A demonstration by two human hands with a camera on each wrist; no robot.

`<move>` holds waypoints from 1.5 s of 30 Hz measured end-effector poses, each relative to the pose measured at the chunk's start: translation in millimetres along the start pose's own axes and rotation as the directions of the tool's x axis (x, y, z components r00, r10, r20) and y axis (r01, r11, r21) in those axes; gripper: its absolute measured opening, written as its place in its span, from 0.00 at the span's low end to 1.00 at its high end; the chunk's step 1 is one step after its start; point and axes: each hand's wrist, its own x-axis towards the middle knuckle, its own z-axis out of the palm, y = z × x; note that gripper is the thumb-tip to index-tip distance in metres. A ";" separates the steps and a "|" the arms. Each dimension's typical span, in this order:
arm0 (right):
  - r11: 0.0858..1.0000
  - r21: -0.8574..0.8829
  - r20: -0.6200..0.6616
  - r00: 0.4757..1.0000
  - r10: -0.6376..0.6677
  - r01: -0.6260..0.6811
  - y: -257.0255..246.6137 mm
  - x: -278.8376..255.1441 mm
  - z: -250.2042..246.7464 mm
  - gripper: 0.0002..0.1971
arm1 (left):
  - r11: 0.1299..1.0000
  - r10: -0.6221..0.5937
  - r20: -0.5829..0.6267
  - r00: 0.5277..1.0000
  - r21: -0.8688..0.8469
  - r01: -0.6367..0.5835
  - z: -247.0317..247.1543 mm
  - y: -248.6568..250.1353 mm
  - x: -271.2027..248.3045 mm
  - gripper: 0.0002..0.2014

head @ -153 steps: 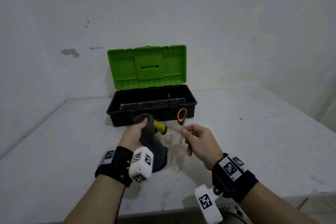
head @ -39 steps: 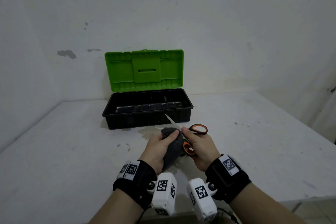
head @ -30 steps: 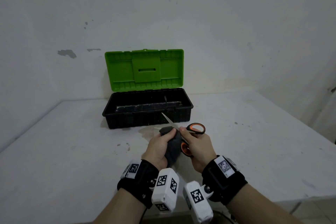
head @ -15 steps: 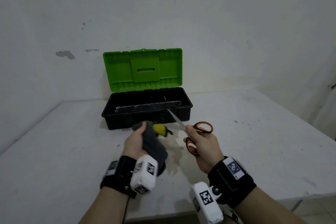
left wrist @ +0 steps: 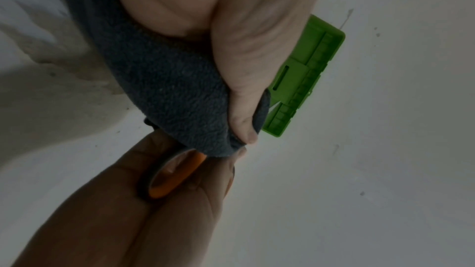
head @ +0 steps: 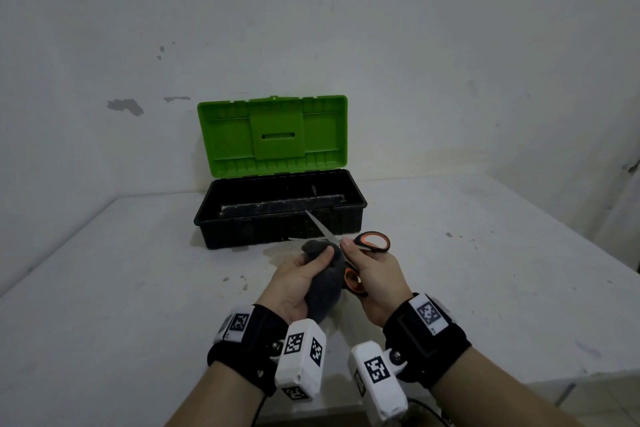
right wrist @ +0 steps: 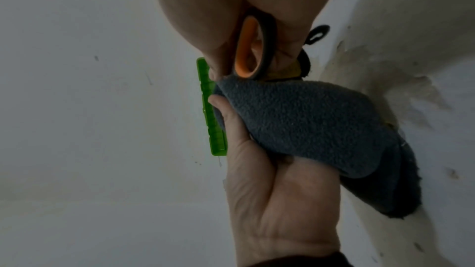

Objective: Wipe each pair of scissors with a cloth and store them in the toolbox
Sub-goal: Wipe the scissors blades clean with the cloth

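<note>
My left hand (head: 304, 270) grips a bunched dark grey cloth (head: 323, 288) and wraps it round the blades of the orange-handled scissors (head: 374, 241). My right hand (head: 363, 263) holds those scissors by the handles. The blades stand open, and one blade tip (head: 317, 224) sticks up toward the toolbox. In the left wrist view the cloth (left wrist: 167, 88) lies under my thumb, next to the orange handle (left wrist: 174, 176). In the right wrist view a second, yellow-handled pair of scissors (right wrist: 290, 70) lies on the table behind the cloth (right wrist: 308, 125).
The black toolbox (head: 242, 236) stands open just beyond my hands, its green lid (head: 273, 135) upright against the wall. The white table (head: 485, 253) has stains and a damp patch under my hands. Its front edge is close to my wrists.
My left hand has carried the cloth to the right, back onto the blades, and the two hands have come together. The yellow-handled scissors are now hidden in the head view.
</note>
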 end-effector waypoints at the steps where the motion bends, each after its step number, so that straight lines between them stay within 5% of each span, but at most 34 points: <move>1: 1.000 -0.014 0.008 1.000 0.002 -0.002 1.2 -0.8 0.3 0.09 | 1.000 0.002 -0.001 1.000 0.011 -0.002 0.9 0.6 -0.8 0.14; 12: 0.998 -0.057 0.001 0.999 -0.038 0.038 4.5 -4.7 -3.2 0.13 | 1.000 0.018 -0.113 0.993 0.007 -0.017 -10.5 9.7 8.3 0.13; 18: 0.999 0.015 -0.084 0.996 -0.040 0.041 -8.5 1.9 -29.1 0.06 | 0.982 0.019 -0.223 0.975 -0.181 -0.061 -49.3 29.6 25.3 0.18; 22: 0.998 0.064 -0.072 0.997 -0.022 0.026 -14.1 7.3 -23.7 0.08 | 0.994 0.076 -0.157 0.985 -0.062 -0.086 -39.0 22.6 15.4 0.10; 30: 0.999 0.048 0.005 1.000 -0.014 0.014 -7.9 3.6 7.5 0.09 | 0.999 0.030 -0.019 0.999 -0.019 -0.030 -4.6 5.4 3.4 0.13; 35: 1.000 -0.014 0.035 0.999 0.008 -0.008 0.9 -1.8 10.0 0.11 | 1.000 0.012 -0.034 0.999 -0.006 -0.012 -2.0 1.7 6.0 0.15; 39: 1.000 -0.021 -0.011 1.000 0.002 -0.002 1.0 0.9 8.1 0.10 | 1.000 -0.014 -0.080 0.997 -0.019 0.012 -12.2 9.7 10.4 0.14; 45: 0.999 0.036 -0.102 0.995 0.015 -0.012 -6.5 6.6 -10.1 0.04 | 0.999 -0.009 -0.258 0.966 -0.054 -0.005 -60.0 29.8 33.2 0.29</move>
